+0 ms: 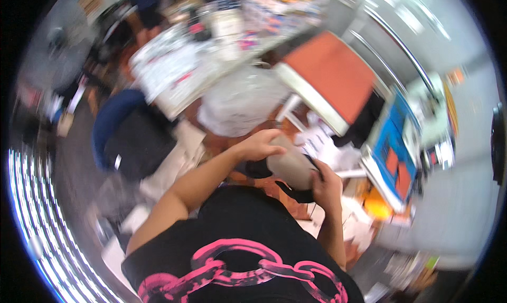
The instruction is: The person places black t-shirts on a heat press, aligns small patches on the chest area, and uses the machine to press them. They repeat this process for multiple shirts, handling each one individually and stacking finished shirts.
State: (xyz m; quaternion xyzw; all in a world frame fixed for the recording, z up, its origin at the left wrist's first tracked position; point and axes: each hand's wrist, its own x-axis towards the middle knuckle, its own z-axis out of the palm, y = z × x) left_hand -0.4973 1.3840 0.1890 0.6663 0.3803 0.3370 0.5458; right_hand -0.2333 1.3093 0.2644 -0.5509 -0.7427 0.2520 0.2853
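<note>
Before my torso, both hands hold a grey-beige flat piece (291, 166), seemingly card or board, tilted between them. My left hand (261, 144) grips its upper left end, thumb across the face. At the lower right end, the fingers of my right hand (326, 182) wrap around its edge. Black material (299, 193) shows along the piece's lower side by my right hand, and more shows under my left wrist. Blur hides whether these black parts are joined to the piece.
Ahead stands a table with white plastic packages (170, 61). A translucent white bag (241, 101) bulges beside it. An orange-topped stand (330, 71) and a blue-topped one (390, 144) are at right. A blue-and-black chair (134, 132) is at left. Papers and cartons litter the floor.
</note>
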